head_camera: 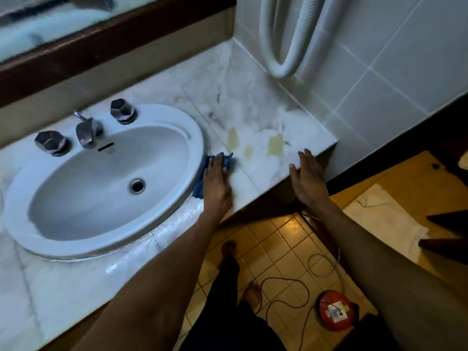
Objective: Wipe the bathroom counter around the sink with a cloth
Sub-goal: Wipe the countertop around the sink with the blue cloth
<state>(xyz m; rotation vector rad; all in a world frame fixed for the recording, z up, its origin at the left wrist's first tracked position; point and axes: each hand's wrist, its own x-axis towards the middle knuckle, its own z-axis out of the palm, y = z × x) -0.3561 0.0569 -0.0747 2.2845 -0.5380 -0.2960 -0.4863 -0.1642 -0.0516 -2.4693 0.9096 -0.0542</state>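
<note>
A white oval sink [106, 178] is set into a pale marble counter [248, 112]. My left hand [216, 183] presses flat on a blue cloth [202, 173], which lies on the counter right beside the sink's right rim. The cloth shows past my fingertips and along the left side of my hand. My right hand [307, 178] rests flat and empty on the counter's front right edge, fingers together. Yellowish stains [274, 144] mark the marble between the two hands. The strip of counter in front of the sink looks wet and shiny.
A chrome tap [87, 133] with two knobs [52, 143] [122, 111] stands behind the bowl. A white corrugated hose [291, 36] hangs on the tiled right wall. Below: my bare feet, a white mat [385, 214], cables and a red cord reel [335, 309] on yellow floor tiles.
</note>
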